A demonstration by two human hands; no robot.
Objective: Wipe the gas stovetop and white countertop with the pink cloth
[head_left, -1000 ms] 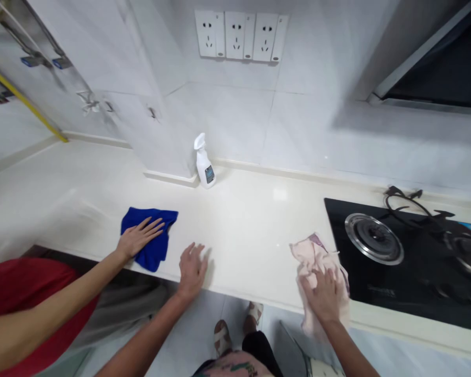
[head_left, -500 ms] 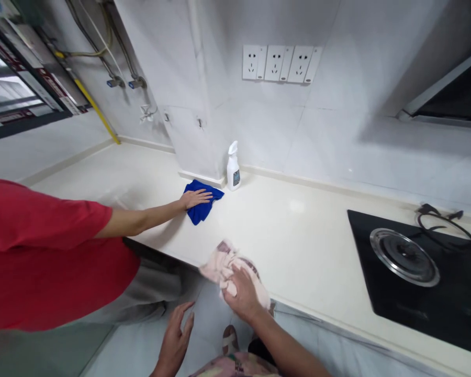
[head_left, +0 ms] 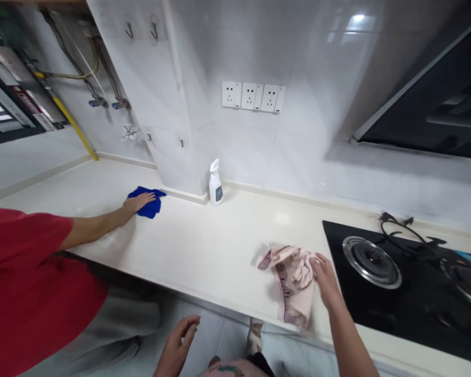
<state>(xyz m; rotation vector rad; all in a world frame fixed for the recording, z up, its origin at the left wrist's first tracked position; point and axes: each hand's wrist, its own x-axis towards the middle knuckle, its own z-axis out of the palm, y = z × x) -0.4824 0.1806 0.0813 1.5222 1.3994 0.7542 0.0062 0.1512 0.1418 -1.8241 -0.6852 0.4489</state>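
Though tight on pink cloth [head_left: 296, 280], right grip [head_left: 325, 276] near hob [head_left: 384, 309], left grip [head_left: 176, 344] half-spread, spray bottle [head_left: 215, 187] beyond.

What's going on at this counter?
The person's right hand grips one end of a pink cloth over the counter, just left of the hob. The left hand is empty, fingers slightly curled, in front of the counter's edge. To the left, a co-worker in red has one hand flat on a blue cloth on the counter. A spray bottle stands upright at the back, with no hand on it.
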